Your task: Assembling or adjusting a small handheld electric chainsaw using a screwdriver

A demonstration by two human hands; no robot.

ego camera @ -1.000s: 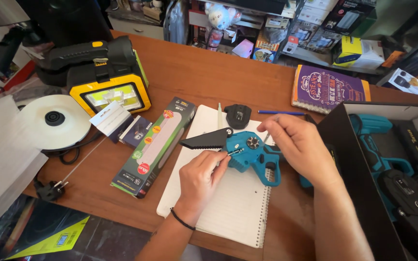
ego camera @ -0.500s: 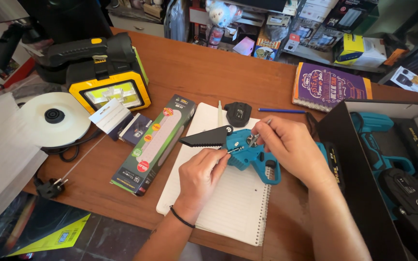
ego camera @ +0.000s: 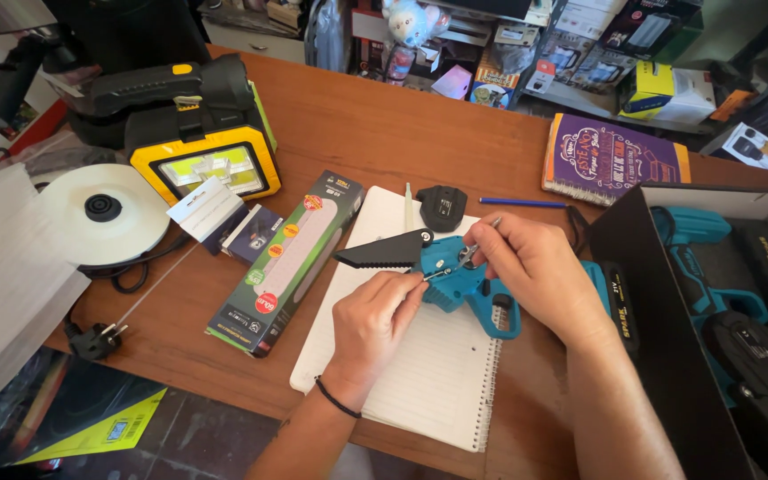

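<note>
Head view: at centre frame a blue cordless pruning saw [ego camera: 460,283] lies on an open notebook [ego camera: 420,356]. The left hand [ego camera: 373,324] grips its body from below. The right hand [ego camera: 535,276] pinches a thin metal tool [ego camera: 480,244] against the saw's top.

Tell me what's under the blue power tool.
The blue power tool lies on an open spiral notebook, lined page up, on the wooden table. The left hand and right hand hide the page directly beneath it.
</note>
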